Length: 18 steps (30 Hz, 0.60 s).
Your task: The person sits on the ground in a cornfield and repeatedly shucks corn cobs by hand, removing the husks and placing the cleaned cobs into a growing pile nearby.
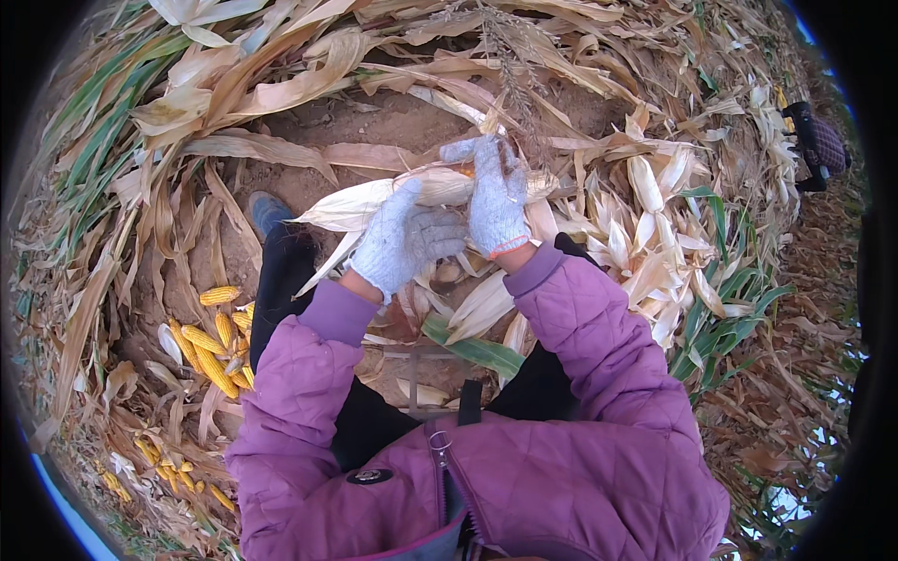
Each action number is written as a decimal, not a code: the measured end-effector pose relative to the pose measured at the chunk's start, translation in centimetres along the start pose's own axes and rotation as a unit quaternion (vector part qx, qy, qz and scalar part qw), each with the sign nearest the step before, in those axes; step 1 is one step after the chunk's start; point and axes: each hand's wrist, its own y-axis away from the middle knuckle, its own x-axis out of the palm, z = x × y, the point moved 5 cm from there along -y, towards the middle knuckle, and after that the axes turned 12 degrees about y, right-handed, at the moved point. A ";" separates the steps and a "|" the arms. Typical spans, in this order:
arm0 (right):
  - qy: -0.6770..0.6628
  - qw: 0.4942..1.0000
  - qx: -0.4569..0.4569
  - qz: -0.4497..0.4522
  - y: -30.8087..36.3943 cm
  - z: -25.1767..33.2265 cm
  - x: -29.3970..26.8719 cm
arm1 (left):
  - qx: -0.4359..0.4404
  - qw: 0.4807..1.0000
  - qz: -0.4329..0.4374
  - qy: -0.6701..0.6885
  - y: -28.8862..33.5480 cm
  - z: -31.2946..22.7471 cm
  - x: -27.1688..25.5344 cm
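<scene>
Husking seems in hand: the right hand's [496, 201] grip wraps an ear of corn [465, 172] above the soil [360, 120]; whether the left hand [398, 238] pinches the husk [346, 208] I cannot tell. Next probably calls for peeling that husk back.

The person wears a purple jacket [589, 477], which is quilted in a diamond pattern. Its cuffs [339, 313] are of smoother, plain purple cloth. In front there is a zipper [466, 497] with a metal ring [440, 441], and beside it a dark oval badge [370, 476]. The left glove [393, 248] and the right glove [494, 208] are pale grey and knitted; the right one has an orange edge [510, 245]. The trousers [285, 279] are black, and one visible shoe [268, 209] is greyish blue.
</scene>
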 end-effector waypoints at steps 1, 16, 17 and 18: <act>-0.037 0.999 0.031 0.014 -0.1 -0.2 0.0 | -0.001 1.000 0.002 0.010 0.1 -0.2 0.0; -0.297 0.919 0.231 0.121 0.6 -1.2 0.4 | 0.165 0.974 -0.021 -0.151 0.8 -2.1 1.4; -0.270 0.932 0.225 0.087 0.0 -1.5 0.0 | 0.168 0.961 -0.021 -0.220 1.1 -2.0 2.1; -0.242 0.942 0.224 0.057 -0.3 -0.9 -0.2 | 0.174 0.942 -0.026 -0.285 1.6 -2.0 2.5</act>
